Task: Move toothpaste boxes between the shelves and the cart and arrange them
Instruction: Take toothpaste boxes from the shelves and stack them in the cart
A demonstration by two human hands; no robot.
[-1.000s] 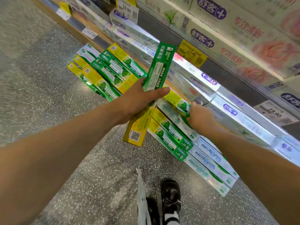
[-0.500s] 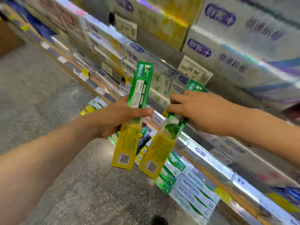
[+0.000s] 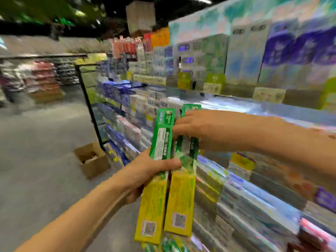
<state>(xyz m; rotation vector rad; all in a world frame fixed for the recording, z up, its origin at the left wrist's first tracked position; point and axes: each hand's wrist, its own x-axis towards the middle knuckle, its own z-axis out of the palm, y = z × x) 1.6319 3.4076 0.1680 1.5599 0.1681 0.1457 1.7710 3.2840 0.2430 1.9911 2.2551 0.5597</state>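
Green-and-yellow, the two toothpaste boxes stood upright side by side in mid-air in front of the shelves [image 3: 236, 188], long edges touching or nearly so. My left hand [image 3: 145, 171] was wrapped round the middle of the left box [image 3: 158, 179], thumb across its face. My right hand [image 3: 196, 128] grasped the upper part of the right box [image 3: 183, 193], fingers curled over its front. To do this well I judged the pair should be squared together, ends level, and passed into one firm grip before carrying them anywhere; a loose pinch on such slim cartons could let one slip. No cart showed in view. Everything was heavily blurred: packed shelves ran along the right side, a grey speckled floor [image 3: 36, 160] spread left, and an open cardboard box [image 3: 92, 159] sat on it near the shelf's end
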